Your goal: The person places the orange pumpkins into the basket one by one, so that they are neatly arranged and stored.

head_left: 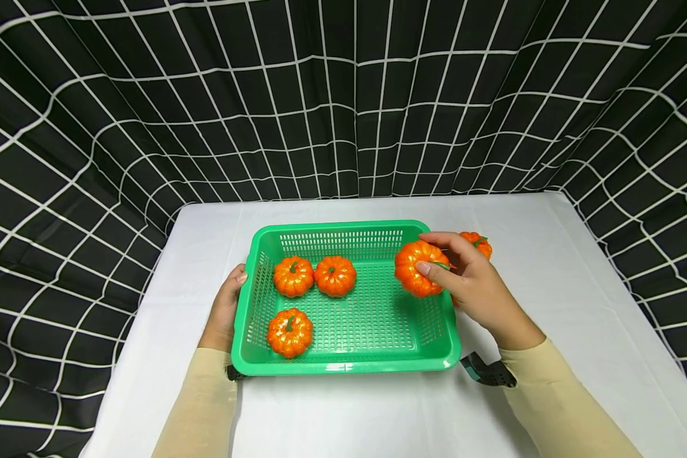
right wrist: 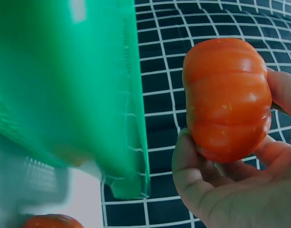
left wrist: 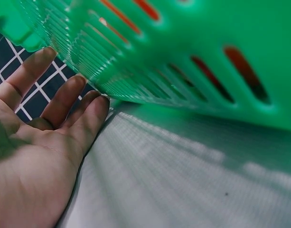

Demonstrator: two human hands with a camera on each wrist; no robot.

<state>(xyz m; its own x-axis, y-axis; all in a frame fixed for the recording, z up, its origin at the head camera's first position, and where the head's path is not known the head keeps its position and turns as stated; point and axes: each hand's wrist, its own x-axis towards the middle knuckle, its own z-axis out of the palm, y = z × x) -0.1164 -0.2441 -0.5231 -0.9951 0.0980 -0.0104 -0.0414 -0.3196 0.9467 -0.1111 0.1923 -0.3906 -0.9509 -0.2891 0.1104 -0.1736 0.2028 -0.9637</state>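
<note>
Pumpkin [head_left: 411, 270] sits pinched between the thumb and fingers of your right hand [head_left: 481, 289], raised at the right end of the green basket [head_left: 343, 367], whose long axis runs side to side. Your left hand [head_left: 224, 310] touches the opposite end, fingers loosely spread; three pumpkins [head_left: 294, 278] [head_left: 335, 277] [head_left: 289, 334] lie inside toward it, another pumpkin [head_left: 482, 245] on the counter [head_left: 549, 273] beyond the right.

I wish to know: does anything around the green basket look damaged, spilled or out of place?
Nothing stands out. The green basket is upright, its three pumpkins show no visible damage, and the held pumpkin in the right hand looks intact. Another pumpkin beyond that hand is partly hidden.
</note>
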